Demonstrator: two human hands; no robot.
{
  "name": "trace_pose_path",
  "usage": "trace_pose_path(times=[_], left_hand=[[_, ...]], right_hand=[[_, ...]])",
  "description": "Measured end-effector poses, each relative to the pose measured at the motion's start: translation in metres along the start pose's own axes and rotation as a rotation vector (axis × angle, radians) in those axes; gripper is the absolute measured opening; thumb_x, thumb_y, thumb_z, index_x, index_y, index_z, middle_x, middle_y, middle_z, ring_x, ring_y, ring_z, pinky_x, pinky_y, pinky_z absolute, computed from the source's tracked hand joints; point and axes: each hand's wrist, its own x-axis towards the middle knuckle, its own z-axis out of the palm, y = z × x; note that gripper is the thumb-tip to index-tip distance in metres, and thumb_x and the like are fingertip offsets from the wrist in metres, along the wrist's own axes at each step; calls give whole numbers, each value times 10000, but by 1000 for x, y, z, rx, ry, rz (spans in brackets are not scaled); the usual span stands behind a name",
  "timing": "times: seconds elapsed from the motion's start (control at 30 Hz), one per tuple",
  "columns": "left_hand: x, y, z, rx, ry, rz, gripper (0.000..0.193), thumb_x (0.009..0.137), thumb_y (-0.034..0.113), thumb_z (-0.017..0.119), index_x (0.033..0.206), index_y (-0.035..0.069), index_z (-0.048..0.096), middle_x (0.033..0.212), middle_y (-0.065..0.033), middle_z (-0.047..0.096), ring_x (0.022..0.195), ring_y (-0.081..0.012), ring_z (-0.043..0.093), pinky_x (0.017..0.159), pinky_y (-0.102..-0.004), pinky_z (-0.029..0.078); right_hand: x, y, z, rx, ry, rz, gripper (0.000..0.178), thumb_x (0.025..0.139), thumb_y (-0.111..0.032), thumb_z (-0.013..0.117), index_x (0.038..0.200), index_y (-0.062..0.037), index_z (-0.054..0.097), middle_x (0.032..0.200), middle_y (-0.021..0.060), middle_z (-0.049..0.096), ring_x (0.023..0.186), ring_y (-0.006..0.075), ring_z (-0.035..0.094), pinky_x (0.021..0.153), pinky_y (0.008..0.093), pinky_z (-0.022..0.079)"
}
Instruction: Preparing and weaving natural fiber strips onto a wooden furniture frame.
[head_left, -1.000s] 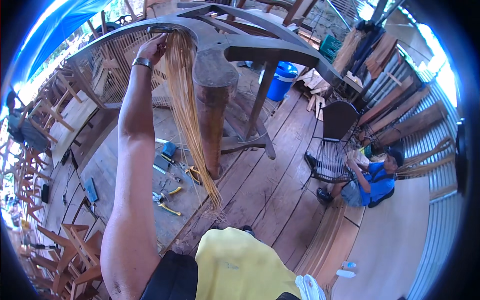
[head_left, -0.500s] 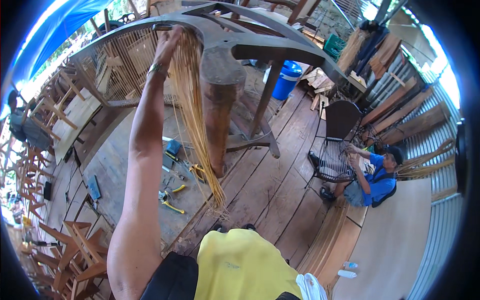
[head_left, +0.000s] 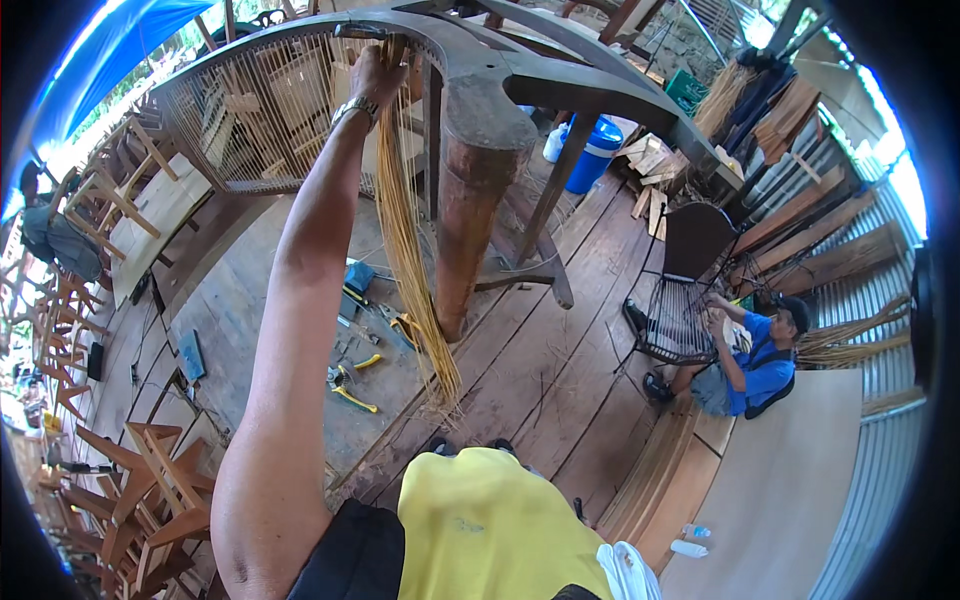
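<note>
My left hand (head_left: 376, 78) is closed at the upper rim of a large dark wooden chair frame (head_left: 490, 95). It grips what looks like a hammer (head_left: 360, 32), its dark head lying against the rim; part of the tool is hidden by my fingers. A long bundle of tan cane strands (head_left: 405, 240) hangs beside my wrist, down past a thick wooden leg (head_left: 465, 230), to the floor. Rows of thin strands (head_left: 270, 120) are strung across the curved frame. My right hand is out of sight.
Yellow-handled pliers (head_left: 352, 388) and other tools lie on a board (head_left: 270, 300). A blue bucket (head_left: 595, 155) stands beyond the frame. At right, a person in blue (head_left: 765, 350) works on a dark chair (head_left: 690, 300). Stacked wooden parts (head_left: 150, 490) crowd the lower left.
My left hand and the tool have shifted slightly right and up along the rim. The frame and surroundings also appear shifted right, as the view has turned a little.
</note>
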Motion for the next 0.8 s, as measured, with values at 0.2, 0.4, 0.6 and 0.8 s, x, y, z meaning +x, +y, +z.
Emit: trace_pose_path(times=[0.2, 0.4, 0.6, 0.8], left_hand=[[-3, -9, 13, -7, -1, -163, 612, 646, 404, 765, 1061, -22, 617, 1048, -226, 637, 991, -358, 616, 901, -406, 483], [-19, 1, 11, 9, 17, -80, 464, 732, 373, 731, 976, -17, 665, 882, -183, 688, 824, -315, 669, 757, -368, 535], [-43, -23, 16, -743, -318, -230, 195, 821, 180, 700, 744, 9, 646, 643, -58, 653, 511, -122, 603, 467, -280, 468], [-232, -26, 18, -562, -364, -496, 316, 846, 304, 675, 697, 26, 658, 592, -49, 616, 491, -137, 580, 462, -292, 447]], right_hand=[[-18, -8, -11, 24, -29, 24, 430, 830, -400, 618, 841, 28, 656, 829, 245, 661, 810, 398, 640, 735, 473, 487], [-32, -14, -22, 32, -48, 41, 429, 835, -397, 616, 846, 30, 659, 826, 244, 661, 806, 401, 639, 732, 473, 487], [-33, -13, -26, 23, -76, 30, 428, 840, -393, 614, 850, 32, 661, 824, 243, 660, 802, 404, 638, 729, 473, 486], [-24, -15, -42, -26, -117, -17, 427, 846, -389, 612, 855, 34, 664, 821, 241, 660, 798, 407, 636, 726, 473, 486]])
